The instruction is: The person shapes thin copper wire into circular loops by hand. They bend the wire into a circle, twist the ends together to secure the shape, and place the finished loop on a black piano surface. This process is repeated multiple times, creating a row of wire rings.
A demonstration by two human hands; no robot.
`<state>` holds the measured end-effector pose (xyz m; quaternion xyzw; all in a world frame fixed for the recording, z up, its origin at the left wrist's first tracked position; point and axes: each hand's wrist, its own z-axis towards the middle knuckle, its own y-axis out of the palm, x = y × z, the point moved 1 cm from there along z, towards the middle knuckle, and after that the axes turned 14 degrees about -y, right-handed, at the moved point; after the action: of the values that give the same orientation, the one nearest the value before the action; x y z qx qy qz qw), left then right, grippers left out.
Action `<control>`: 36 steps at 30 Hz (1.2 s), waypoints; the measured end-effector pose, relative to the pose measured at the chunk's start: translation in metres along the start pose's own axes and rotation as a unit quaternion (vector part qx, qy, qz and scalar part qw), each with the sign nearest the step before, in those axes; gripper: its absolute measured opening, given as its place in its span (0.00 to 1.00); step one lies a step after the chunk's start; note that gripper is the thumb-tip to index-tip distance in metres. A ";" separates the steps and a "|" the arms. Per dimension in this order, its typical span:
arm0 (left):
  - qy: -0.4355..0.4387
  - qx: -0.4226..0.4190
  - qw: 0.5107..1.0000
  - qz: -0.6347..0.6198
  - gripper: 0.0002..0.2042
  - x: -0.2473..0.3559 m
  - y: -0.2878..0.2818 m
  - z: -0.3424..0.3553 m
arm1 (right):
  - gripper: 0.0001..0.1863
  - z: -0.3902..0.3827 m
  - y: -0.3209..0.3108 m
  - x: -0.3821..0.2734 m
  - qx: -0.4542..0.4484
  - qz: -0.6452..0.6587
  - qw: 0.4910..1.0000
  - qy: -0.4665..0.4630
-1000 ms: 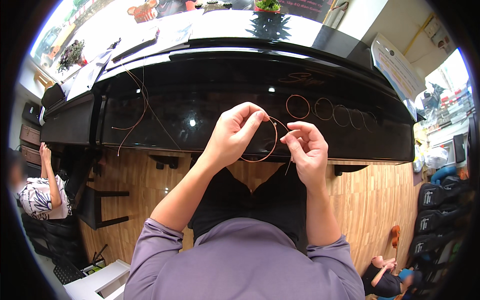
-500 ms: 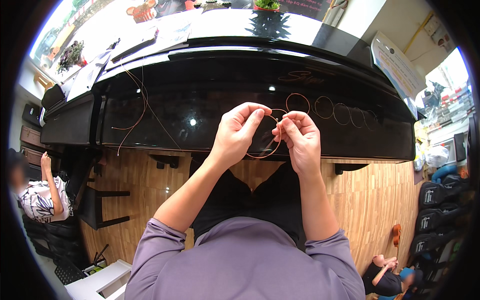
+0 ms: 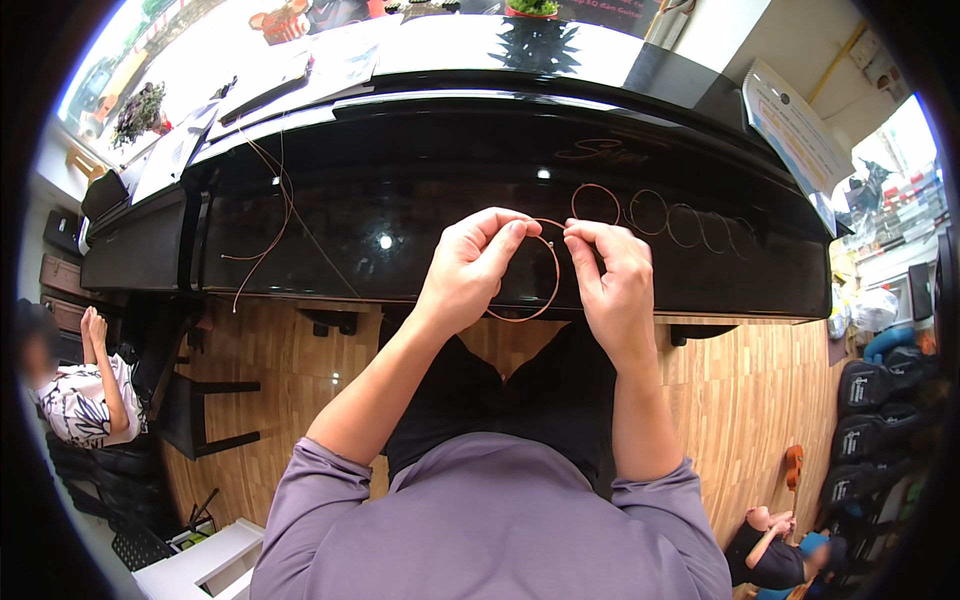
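Observation:
Just above the front edge of a glossy black piano (image 3: 420, 150), a copper-coloured string loop (image 3: 556, 280) hangs from my left hand (image 3: 465, 275), pinched between thumb and fingers near its top. My right hand (image 3: 615, 285) pinches the same string at the upper right of the loop, close to a small end piece. Beyond my right hand, several coiled strings (image 3: 596, 185) lie in an overlapping row on the piano, copper and silvery. Uncoiled strings (image 3: 288, 205) trail over the piano's left part from the papers.
A person (image 3: 95, 400) is at the left beside a black stool (image 3: 210, 435); another person (image 3: 760, 555) is low at the right, near a small orange instrument (image 3: 793, 465). Black cases (image 3: 865, 435) line the right side. Papers (image 3: 340, 65) and a potted plant (image 3: 533, 8) stand along the top.
My right hand moved leftward onto the loop, then up and slightly right, its fingertips now higher on the string and pinched tighter. My left hand has barely moved.

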<state>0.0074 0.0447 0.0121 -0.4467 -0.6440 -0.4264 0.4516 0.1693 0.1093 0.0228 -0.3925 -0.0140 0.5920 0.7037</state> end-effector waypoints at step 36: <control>0.098 0.090 0.981 -0.144 0.09 0.000 -0.001 0.002 | 0.07 -0.034 0.029 -0.013 -0.057 0.482 0.831 0.271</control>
<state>0.0058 0.0466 0.0116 -0.2626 -0.6899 -0.4688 0.4851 0.1581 0.0798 -0.0118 -0.5335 0.3344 0.7241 0.2814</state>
